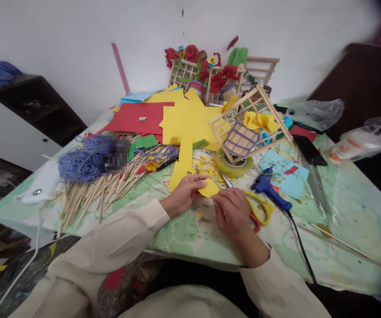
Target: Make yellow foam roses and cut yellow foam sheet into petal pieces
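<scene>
Between my two hands is a small rounded piece of yellow paper (pixel 209 189). My left hand (pixel 187 191) pinches its left side with thumb and fingers. The fingertips of my right hand (pixel 232 211) close on its right edge. Just beside my right hand lie scissors (pixel 262 207) with yellow and red handles, their blades partly hidden behind the hand. Yellow paper scraps (pixel 206 165) are strewn on the table beyond my hands. A yellow paper strip (pixel 186 154) runs from the larger yellow sheets (pixel 190 119) toward my left hand.
Wooden sticks (pixel 87 194) and purple yarn (pixel 81 161) lie at the left. A stick frame with yellow flowers (pixel 251 126) leans over a tape roll (pixel 233 163). At the right are a blue glue gun (pixel 271 187) with a cord, a phone (pixel 309 150) and a bagged cup (pixel 357 143).
</scene>
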A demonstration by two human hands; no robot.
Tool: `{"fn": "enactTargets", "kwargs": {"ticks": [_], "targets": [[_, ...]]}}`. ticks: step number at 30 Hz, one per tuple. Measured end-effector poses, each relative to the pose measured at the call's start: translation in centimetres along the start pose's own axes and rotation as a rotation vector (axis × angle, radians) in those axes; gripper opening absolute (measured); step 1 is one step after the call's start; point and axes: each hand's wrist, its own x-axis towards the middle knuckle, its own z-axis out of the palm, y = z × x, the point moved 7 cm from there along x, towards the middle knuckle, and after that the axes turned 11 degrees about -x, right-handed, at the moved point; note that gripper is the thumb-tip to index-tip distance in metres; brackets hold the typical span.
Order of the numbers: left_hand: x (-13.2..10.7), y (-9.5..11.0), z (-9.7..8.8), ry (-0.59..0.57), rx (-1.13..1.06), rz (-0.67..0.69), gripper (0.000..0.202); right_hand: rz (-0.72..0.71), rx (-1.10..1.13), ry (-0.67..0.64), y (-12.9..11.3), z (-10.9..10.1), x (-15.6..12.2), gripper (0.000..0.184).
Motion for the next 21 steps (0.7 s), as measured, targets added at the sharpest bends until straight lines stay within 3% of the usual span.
{"fn": "enactTargets", "kwargs": {"ticks": [4, 11, 21], "targets": [[0.0, -0.3, -0.2, 0.013, 0.061, 0.027, 0.03, 0.07, 0.039, -0.019, 0.4, 0.1, 0.1, 0.009], [-0.6, -1.0, 0.8, -0.127, 0.198, -0.018, 0.027, 0.27, 0.096, -0.029, 2.1, 0.8, -0.2, 0.009], [-0.8, -1.3, 0.8, -0.123, 0.211, -0.033, 0.026, 0.392, 0.126, -0.039, 3.0, 1.2, -0.4, 0.013]]}}
